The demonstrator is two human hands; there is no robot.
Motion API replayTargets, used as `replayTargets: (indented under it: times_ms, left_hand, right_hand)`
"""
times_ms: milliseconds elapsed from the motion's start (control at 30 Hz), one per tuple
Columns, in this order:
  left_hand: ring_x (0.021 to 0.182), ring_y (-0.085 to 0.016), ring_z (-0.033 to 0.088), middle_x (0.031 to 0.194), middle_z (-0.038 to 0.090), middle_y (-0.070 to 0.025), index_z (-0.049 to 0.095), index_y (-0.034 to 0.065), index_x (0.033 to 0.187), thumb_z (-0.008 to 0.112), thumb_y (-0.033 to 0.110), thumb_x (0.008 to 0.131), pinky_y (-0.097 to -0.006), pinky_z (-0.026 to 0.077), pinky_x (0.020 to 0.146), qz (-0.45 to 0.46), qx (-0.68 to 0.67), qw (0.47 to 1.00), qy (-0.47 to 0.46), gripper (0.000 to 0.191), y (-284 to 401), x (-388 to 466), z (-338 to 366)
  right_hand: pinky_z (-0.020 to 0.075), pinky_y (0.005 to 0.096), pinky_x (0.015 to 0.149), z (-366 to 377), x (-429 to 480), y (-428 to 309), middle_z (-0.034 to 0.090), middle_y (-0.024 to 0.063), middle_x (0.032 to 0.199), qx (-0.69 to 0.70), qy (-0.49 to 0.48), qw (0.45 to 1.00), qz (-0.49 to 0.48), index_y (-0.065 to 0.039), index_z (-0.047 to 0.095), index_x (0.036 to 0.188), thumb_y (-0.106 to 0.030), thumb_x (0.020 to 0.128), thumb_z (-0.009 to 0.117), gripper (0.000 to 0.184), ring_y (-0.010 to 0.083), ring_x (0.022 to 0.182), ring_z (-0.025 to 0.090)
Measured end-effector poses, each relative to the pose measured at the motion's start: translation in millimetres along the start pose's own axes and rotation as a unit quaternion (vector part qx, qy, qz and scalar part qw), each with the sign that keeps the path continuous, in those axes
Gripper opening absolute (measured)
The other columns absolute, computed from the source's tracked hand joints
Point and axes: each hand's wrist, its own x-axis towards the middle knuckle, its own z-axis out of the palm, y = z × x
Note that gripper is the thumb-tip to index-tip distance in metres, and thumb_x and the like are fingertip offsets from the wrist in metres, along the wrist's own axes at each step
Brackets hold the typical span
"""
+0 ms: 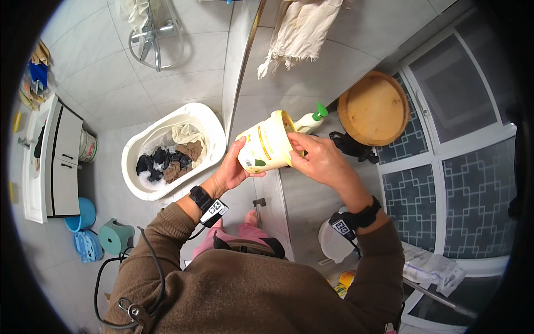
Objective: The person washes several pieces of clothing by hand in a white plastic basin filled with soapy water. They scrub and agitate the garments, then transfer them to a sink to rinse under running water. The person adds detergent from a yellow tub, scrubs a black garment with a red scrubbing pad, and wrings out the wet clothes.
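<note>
A pale yellow plastic tub (263, 146) with printing on its side lies tilted between my hands, its opening facing right. My left hand (235, 165) holds it around the bottom end. At the rim, my right hand (319, 160) has its fingertips at the opening and partly inside; whether they grip the rim or something within cannot be told. Behind the tub stands a white pump bottle (309, 122) with a green head. To the left, a white plastic basin (212, 154) holds dark clothes (160, 160), brown cloth (191, 149) and cream cloth (187, 133) in sudsy water.
A shower mixer (152, 37) is on the wall above the basin. A glass partition edge (246, 54) rises behind the tub. A round wooden tub (373, 108) stands at right near the sliding door (438, 163). A green stool (116, 236) and blue basin (81, 213) sit at left.
</note>
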Motion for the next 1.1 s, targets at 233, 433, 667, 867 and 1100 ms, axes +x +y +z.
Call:
replayTargets:
  times_ms: [233, 433, 667, 867, 1100]
  left_hand:
    - [0.123, -0.025, 0.06, 0.149, 0.046, -0.0039, 0.024, 0.0307, 0.152, 0.052, 0.063, 0.094, -0.0445, 0.061, 0.076, 0.077, 0.057, 0.995, -0.011, 0.072, 15.2, -7.1, 1.4]
    - [0.129, -0.029, 0.052, 0.148, 0.041, -0.0094, 0.023, 0.0246, 0.153, 0.059, 0.055, 0.092, -0.0479, 0.053, 0.094, 0.13, 0.027, 0.989, -0.063, 0.077, 17.2, -12.4, 5.7]
    - [0.139, -0.027, 0.036, 0.15, 0.035, -0.0108, 0.023, 0.0194, 0.153, 0.066, 0.048, 0.087, -0.0417, 0.034, 0.114, 0.183, 0.153, 0.97, -0.041, 0.084, 18.6, -17.8, -7.8]
    - [0.137, -0.026, 0.036, 0.145, 0.035, -0.0113, 0.02, 0.0214, 0.151, 0.077, 0.04, 0.081, -0.0402, 0.033, 0.114, 0.129, 0.261, 0.957, -0.019, 0.093, 6.8, -72.0, -39.0]
    - [0.134, -0.027, 0.035, 0.14, 0.034, -0.0104, 0.019, 0.024, 0.144, 0.078, 0.027, 0.083, -0.0423, 0.032, 0.114, -0.027, 0.229, 0.972, -0.041, 0.086, -18.6, -149.4, -49.7]
  right_hand:
    - [0.0541, 0.0452, 0.067, 4.3, 4.2, -10.5, 0.068, 0.0214, 0.085, -0.015, -0.023, 0.999, 0.031, 0.002, 0.056, 0.107, -0.008, 0.086, 0.065, 0.025, 0.0397, 0.075, 0.067]
    - [0.0558, 0.0395, 0.068, 27.2, 7.6, -8.7, 0.067, 0.018, 0.083, 0.044, 0.102, 0.993, 0.027, 0.0, 0.056, 0.106, 0.001, 0.086, 0.059, 0.02, 0.0349, 0.076, 0.07]
    - [0.0546, 0.0295, 0.078, 37.0, 1.8, 24.1, 0.066, 0.0084, 0.11, 0.169, 0.181, 0.96, 0.129, -0.004, 0.058, 0.12, -0.018, 0.099, 0.062, 0.026, 0.0161, 0.097, 0.065]
    - [0.0503, 0.0344, 0.089, 70.1, -33.7, 33.0, 0.061, 0.0038, 0.118, 0.359, -0.086, 0.852, 0.372, -0.009, 0.053, 0.125, -0.039, 0.106, 0.049, 0.036, 0.0152, 0.107, 0.061]
    - [0.0509, 0.0328, 0.089, 119.2, -67.3, 30.5, 0.061, 0.0079, 0.115, 0.404, -0.217, 0.803, 0.38, -0.005, 0.048, 0.124, -0.03, 0.106, 0.05, 0.031, 0.0142, 0.105, 0.058]
